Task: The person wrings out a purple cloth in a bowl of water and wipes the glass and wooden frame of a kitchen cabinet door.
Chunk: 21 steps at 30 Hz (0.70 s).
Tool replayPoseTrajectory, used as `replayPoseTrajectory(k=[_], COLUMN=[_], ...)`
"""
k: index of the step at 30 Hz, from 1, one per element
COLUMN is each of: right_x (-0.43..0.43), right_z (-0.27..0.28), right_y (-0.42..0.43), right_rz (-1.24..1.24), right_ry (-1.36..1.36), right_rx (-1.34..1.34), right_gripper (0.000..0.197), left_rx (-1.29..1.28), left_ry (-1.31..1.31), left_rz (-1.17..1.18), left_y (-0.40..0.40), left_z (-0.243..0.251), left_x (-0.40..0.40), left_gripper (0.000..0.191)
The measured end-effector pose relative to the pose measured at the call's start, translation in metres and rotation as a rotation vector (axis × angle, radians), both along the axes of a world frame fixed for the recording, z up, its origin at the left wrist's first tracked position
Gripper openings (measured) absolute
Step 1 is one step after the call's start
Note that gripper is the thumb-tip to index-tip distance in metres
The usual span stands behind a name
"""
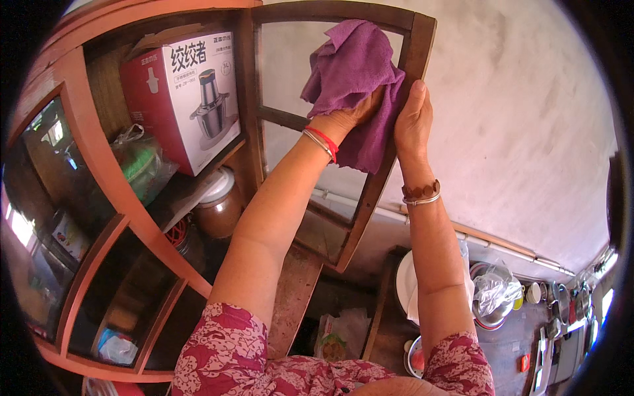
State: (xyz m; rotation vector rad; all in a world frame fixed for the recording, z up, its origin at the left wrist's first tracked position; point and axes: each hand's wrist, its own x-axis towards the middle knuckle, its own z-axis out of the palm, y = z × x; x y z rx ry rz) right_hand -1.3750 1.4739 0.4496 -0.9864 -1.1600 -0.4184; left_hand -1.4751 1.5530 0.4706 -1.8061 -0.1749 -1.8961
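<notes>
My left hand is mostly covered by a purple cloth that it holds against the upper glass pane of the swung-open wooden cabinet door. The cloth drapes past the wrist, and most of the fingers are hidden. On the door's outer edge, my right hand grips the dark wooden frame, its thumb pointing up and its other fingers out of sight behind. The orange-painted cabinet stands to the left, its inside exposed beside the door's hinged side.
Inside the cabinet are a boxed food chopper, a plastic bag with a green item and a brown lidded jar. A pale wall with a white pipe lies behind the door. Bowls and pans line a counter at right.
</notes>
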Motion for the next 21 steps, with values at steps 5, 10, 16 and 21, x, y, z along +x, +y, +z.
replayPoseTrajectory(k=[5,10,16,21], right_x=[-0.004,-0.005,0.003,0.002], right_z=[0.001,-0.004,-0.016,-0.018], right_y=[-0.008,-0.032,-0.035,-0.042], right_rz=[0.315,0.371,0.515,0.582], right_ry=[0.131,0.192,0.171,0.260], right_rx=[0.004,-0.192,-0.164,-0.116], right_gripper=[0.052,0.049,0.047,0.047], left_rx=[-0.234,-0.295,-0.403,-0.599], left_ry=[0.295,0.249,0.198,0.382], left_rz=[-0.087,-0.130,-0.132,-0.082], left_y=[-0.013,0.011,0.013,0.006], left_z=[-0.029,-0.079,-0.126,-0.141], left_x=[-0.003,-0.026,-0.042,-0.047], left_gripper=[0.045,0.046,0.033,0.034])
